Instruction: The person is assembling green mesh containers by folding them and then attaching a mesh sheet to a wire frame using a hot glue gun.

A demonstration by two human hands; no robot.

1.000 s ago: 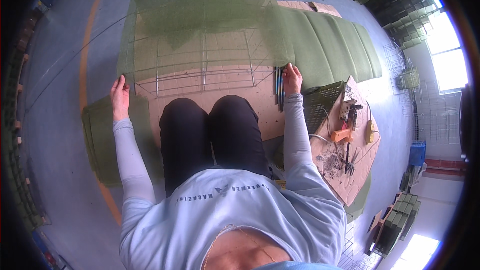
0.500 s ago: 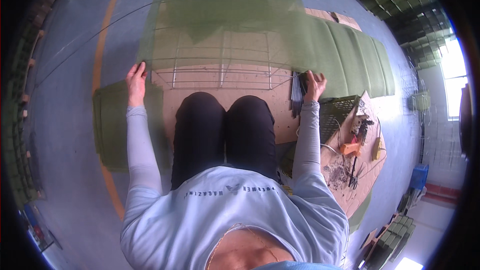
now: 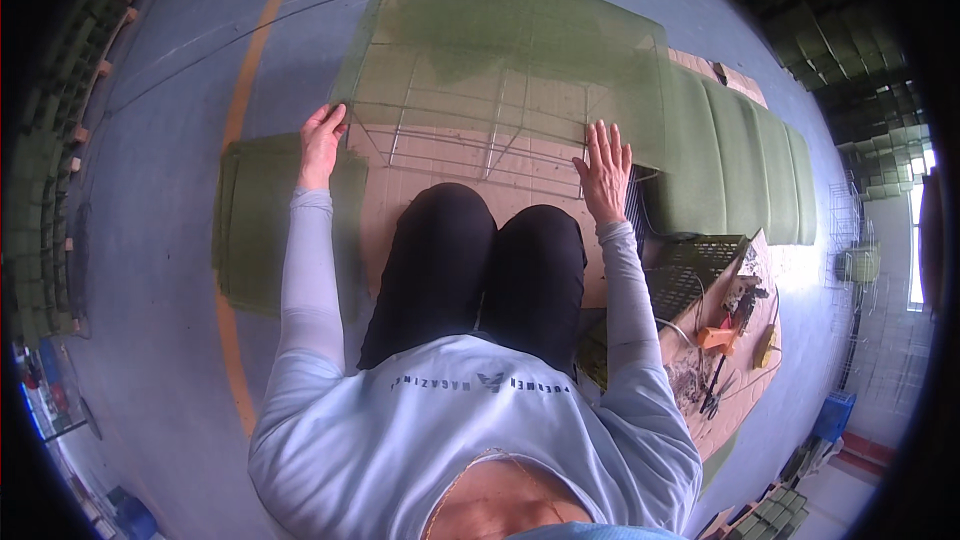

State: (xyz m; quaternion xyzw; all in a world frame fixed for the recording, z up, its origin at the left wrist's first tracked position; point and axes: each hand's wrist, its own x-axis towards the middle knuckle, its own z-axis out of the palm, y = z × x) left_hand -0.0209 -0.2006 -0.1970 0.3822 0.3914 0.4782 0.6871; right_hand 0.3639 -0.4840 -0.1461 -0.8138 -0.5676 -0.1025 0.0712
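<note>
A sheer green mesh sheet (image 3: 500, 15) is draped over a rectangular metal wire frame (image 3: 493, 140) in front of my knees. My left hand (image 3: 321, 148) is closed at the sheet's near left corner, pinching its edge. On the near right edge lies my right hand (image 3: 604, 175), its fingers stretched out and holding nothing. Through the mesh the frame's bars show, and its near bars stick out from under the sheet. Beside my right wrist is a bundle of dark rods (image 3: 634, 202), partly hidden.
Cardboard (image 3: 400, 210) lies under the frame. Stacked green mesh (image 3: 290, 230) is at left, padded-looking green covers (image 3: 735, 160) at right. A green crate (image 3: 700, 270) and cardboard with an orange glue gun (image 3: 716, 338) and scissors (image 3: 711, 404) stand near my right forearm.
My right hand has let go of the mesh edge and now lies flat with fingers extended. The left hand keeps its pinch. The whole view has shifted and turned slightly.
</note>
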